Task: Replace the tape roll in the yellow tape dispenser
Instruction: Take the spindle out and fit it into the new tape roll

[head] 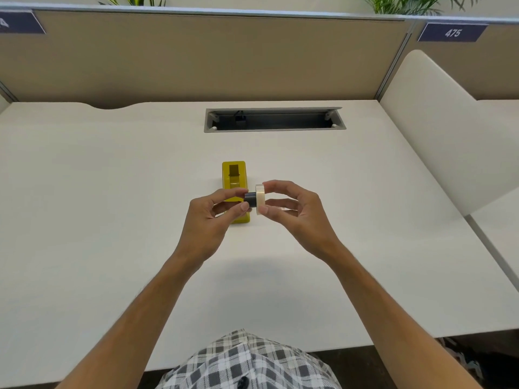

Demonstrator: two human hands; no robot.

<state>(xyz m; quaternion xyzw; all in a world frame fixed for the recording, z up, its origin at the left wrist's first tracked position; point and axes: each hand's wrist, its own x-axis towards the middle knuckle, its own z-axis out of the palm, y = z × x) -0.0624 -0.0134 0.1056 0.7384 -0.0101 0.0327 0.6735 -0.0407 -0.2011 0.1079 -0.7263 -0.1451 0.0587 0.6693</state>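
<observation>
The yellow tape dispenser point(234, 175) stands on the white desk point(112, 192), its roll bay open on top; my left hand hides its near end. Above the desk, in front of the dispenser, my left hand point(209, 217) pinches a black spindle hub point(250, 199) between thumb and fingers. My right hand point(292, 211) pinches a pale, translucent tape roll point(260, 198) by its rim. The hub's right end sits against or partly inside the roll's hole; how deep it goes I cannot tell.
A grey cable tray opening point(273, 120) is set into the desk behind the dispenser. A beige partition point(196, 57) closes the back. A white side divider point(438, 127) rises on the right. The desk's front edge lies near my checked shirt.
</observation>
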